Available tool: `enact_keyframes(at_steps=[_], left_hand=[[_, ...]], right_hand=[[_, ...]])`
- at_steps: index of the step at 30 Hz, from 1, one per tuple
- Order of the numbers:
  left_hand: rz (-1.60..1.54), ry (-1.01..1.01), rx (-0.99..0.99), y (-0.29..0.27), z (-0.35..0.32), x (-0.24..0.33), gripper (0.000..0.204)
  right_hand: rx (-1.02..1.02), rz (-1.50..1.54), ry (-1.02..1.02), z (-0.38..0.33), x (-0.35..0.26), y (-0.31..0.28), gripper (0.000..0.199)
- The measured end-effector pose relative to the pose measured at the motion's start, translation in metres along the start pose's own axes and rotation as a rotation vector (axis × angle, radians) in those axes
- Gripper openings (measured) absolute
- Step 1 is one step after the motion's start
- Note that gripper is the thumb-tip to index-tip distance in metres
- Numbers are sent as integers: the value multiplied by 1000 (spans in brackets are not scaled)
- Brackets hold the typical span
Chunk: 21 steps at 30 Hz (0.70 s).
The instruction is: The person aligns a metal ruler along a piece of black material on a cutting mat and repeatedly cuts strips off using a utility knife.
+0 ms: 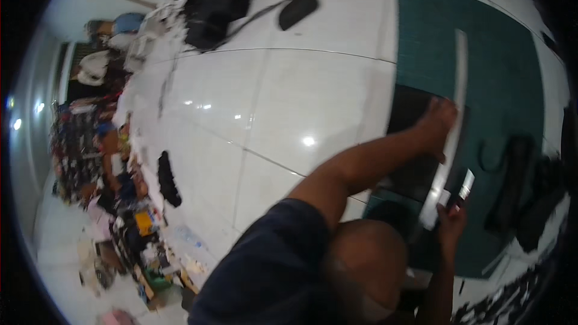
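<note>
A long metal ruler (460,72) lies lengthwise over the green cutting mat (500,42) on the right. My left hand (439,121) presses down on the ruler's left edge, thumb and fingers spread apart. Beneath that hand and forearm is a dark sheet of material (412,174), partly hidden by my arm. Close to the ruler's near end, my right hand (453,221) is closed around what looks like a utility knife (466,185), its shiny blade pointing away from me. The handle is mostly covered by my fingers.
Black straps or pieces (512,186) lie on the mat's right side. A black bag (214,12) and a dark oval piece (298,11) rest on the white tiles (313,96) at the back. Cluttered goods (144,222) line the left. My bare knee (367,265) is in front.
</note>
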<state>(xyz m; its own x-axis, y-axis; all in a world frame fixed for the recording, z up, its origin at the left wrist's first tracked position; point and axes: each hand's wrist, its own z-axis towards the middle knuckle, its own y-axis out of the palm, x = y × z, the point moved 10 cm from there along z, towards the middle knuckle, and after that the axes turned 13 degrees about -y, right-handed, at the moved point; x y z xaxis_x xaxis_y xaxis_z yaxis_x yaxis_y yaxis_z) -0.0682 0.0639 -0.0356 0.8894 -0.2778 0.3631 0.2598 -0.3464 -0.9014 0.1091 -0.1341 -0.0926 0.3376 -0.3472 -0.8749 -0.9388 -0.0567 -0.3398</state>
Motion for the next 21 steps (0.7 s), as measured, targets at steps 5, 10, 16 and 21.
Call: enact_keyframes(at_steps=[5,10,16,21], left_hand=[[74,-31,-41,0,3,-7,124],[92,-33,-100,-1,-3,-9,131],[137,-58,-99,4,1,0,135],[209,-70,-121,1,5,-1,137]], right_hand=[[191,-66,-142,0,1,-39,40],[265,-236,-58,11,-74,-61,44],[78,-299,-124,50,-98,-7,30],[-1,-533,-156,101,-126,27,26]])
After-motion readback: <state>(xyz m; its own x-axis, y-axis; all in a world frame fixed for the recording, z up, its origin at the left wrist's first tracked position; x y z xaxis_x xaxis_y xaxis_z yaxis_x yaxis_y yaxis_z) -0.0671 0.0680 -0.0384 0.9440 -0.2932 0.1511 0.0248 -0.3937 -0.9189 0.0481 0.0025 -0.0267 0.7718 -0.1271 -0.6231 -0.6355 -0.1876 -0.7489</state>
